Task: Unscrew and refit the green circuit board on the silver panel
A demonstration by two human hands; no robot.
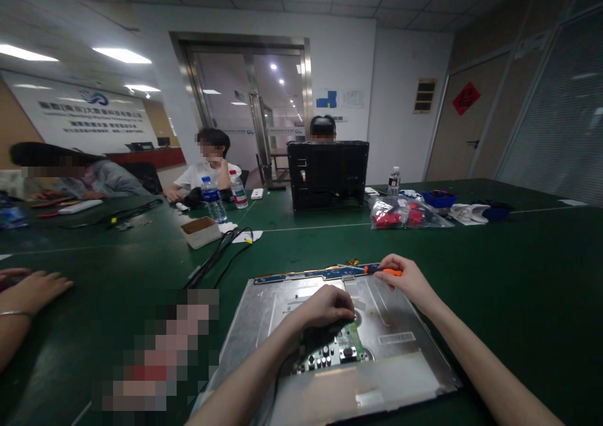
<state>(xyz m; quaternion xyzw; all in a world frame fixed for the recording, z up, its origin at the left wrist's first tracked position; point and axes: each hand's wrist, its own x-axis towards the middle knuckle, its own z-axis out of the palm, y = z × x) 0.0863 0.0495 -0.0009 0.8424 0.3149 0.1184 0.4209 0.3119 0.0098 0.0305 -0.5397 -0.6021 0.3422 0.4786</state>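
2 hands working on a metal panel (pixel 405 344)
Left hand (pixel 325 306) is pressing, fingers curled, on the circuit board (pixel 336 350); right hand (pixel 407 278) is pinching an orange screwdriver (pixel 384 271) at the panel's far edge.

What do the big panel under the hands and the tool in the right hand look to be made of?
Panel: apparently sheet metal, dull silver-grey, with stamped ridges and soft glare. Tool in the right hand: handle looks like orange plastic; its tip is too small to judge. The left hand rests by a green circuit board.
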